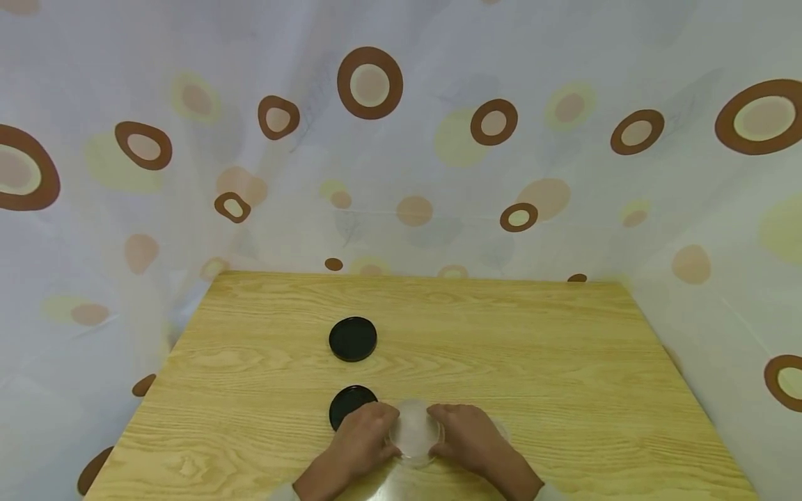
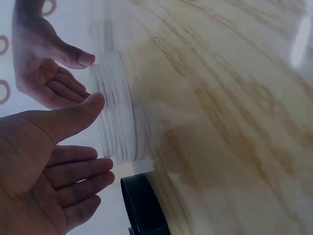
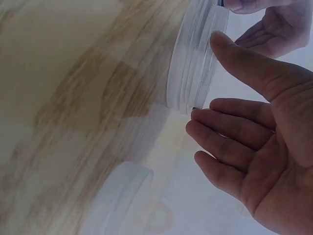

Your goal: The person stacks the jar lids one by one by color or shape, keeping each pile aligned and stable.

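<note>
Between the two hands, at the near middle of the table, is a clear, shallow round jar. Ridges like screw threads circle its side in the left wrist view. My left hand holds its left side, thumb and fingertips at the edge. From the opposite side my right hand holds it the same way, its thumb tip over the ridged wall in the right wrist view. A black round lid lies just beyond the left hand, partly covered by it.
Farther back on the wooden table lies another black round lid. A second clear round piece stands beside the right hand, mostly hidden behind it in the head view. A patterned curtain hangs around the back and sides.
</note>
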